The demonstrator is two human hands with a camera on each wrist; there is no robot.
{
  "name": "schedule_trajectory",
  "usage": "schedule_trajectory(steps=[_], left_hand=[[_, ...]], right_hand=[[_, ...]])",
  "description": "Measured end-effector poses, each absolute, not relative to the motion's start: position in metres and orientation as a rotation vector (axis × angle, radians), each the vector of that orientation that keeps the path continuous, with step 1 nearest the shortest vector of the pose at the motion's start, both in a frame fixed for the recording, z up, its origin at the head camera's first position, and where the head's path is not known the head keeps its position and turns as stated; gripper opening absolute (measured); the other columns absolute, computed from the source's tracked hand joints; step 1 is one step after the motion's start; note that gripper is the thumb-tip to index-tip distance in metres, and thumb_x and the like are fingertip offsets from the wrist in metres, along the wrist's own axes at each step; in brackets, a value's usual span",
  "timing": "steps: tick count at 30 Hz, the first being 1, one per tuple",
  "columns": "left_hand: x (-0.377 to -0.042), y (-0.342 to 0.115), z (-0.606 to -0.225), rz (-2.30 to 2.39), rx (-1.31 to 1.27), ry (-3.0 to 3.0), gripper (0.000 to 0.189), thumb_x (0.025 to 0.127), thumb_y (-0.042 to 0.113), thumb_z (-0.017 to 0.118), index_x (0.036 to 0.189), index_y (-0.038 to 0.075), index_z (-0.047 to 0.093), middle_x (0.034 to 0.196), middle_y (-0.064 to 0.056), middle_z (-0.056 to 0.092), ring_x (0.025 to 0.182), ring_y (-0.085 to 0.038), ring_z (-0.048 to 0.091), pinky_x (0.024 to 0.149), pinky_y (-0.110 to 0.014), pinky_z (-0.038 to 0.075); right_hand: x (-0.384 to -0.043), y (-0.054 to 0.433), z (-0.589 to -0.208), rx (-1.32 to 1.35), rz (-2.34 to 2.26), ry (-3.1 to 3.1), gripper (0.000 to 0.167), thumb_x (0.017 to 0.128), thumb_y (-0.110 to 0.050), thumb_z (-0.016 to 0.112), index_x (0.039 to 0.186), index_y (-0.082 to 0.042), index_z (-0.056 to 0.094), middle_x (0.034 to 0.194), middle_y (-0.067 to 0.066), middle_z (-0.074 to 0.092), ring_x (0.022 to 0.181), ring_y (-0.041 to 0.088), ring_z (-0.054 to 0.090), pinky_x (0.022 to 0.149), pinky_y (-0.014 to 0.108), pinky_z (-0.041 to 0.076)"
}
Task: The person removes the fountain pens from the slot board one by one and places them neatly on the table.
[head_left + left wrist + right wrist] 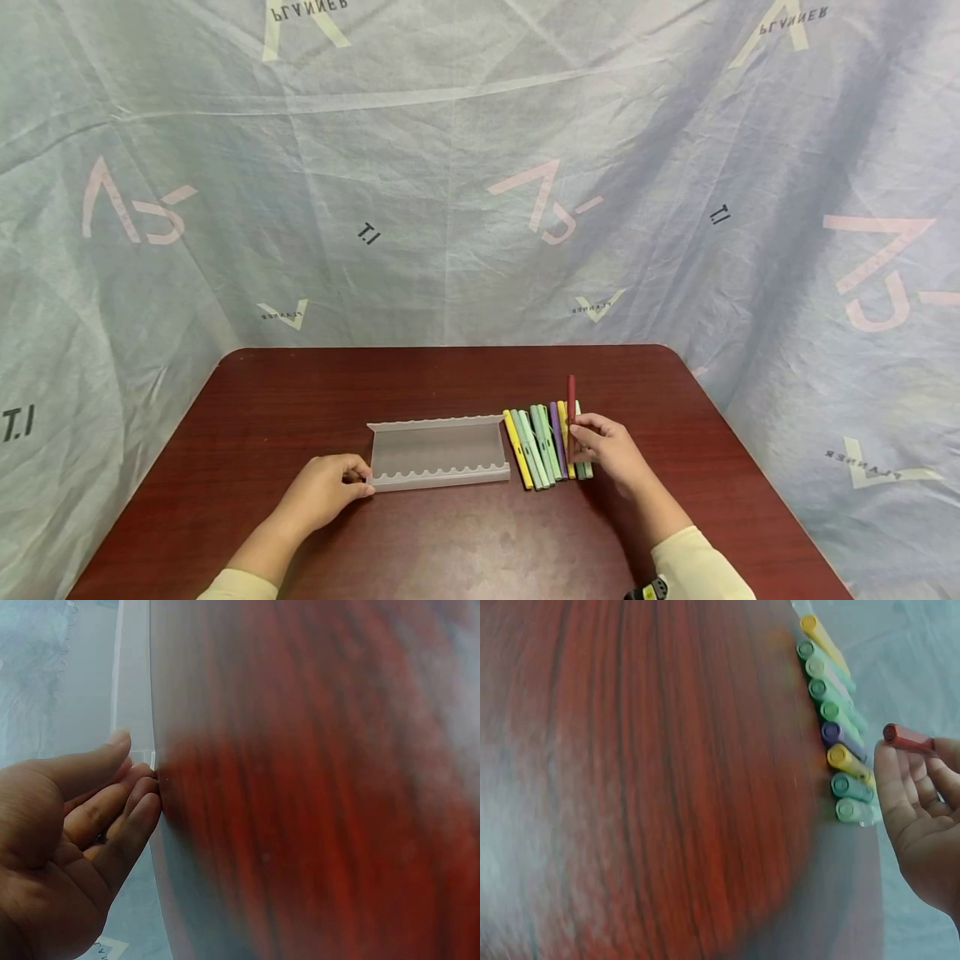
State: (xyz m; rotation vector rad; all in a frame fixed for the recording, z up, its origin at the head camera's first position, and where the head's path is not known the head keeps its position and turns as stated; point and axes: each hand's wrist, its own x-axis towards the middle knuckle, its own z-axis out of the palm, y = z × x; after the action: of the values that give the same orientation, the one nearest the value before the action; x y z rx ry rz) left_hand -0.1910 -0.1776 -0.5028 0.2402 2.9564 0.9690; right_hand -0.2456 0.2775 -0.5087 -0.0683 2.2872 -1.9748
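Observation:
A translucent pen tray (438, 450) with scalloped long edges lies on the table, no pens in it. At its near left corner my left hand (322, 490) pinches the edge between thumb and fingers; the left wrist view shows this hand (82, 825) at the tray's end. My right hand (611, 450) holds a red pen (572, 400) between thumb and fingers, raised over the right end of a row of pens (536, 450). In the right wrist view the red pen (909, 739) points its end toward the camera, apart from the row.
The row holds several yellow, green and purple pens, side by side, just right of the tray. All of it lies on a dark red wood-grain table (465, 550). A printed grey cloth (450, 183) hangs around the table's back and sides.

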Motion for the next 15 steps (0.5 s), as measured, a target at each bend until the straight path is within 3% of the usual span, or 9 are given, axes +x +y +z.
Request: schedule_trajectory(steps=[9, 15], left_hand=[[-0.191, -0.178, -0.503, 0.966, 0.236, 2.96, 0.014, 0.079, 0.023, 0.081, 0.081, 0.027, 0.068, 0.074, 0.018, 0.063, 0.074, -0.002, 0.058, 0.073, -0.031, 0.048], [-0.19, -0.178, -0.503, 0.972, 0.241, 2.964, 0.015, 0.079, 0.023, 0.081, 0.08, 0.027, 0.067, 0.073, 0.018, 0.062, 0.073, -0.001, 0.057, 0.072, -0.03, 0.048]], right_hand=[[-0.248, 0.302, -0.514, 0.122, -1.895, 2.397, 0.04, 0.097, -0.019, 0.063, 0.124, 0.009, 0.057, 0.09, 0.01, 0.066, 0.077, 0.019, 0.063, 0.064, 0.032, 0.055], [-0.249, 0.31, -0.517, 0.198, -1.713, 2.505, 0.036, 0.098, -0.019, 0.061, 0.124, 0.006, 0.06, 0.093, 0.01, 0.068, 0.077, 0.019, 0.064, 0.063, 0.032, 0.051]])
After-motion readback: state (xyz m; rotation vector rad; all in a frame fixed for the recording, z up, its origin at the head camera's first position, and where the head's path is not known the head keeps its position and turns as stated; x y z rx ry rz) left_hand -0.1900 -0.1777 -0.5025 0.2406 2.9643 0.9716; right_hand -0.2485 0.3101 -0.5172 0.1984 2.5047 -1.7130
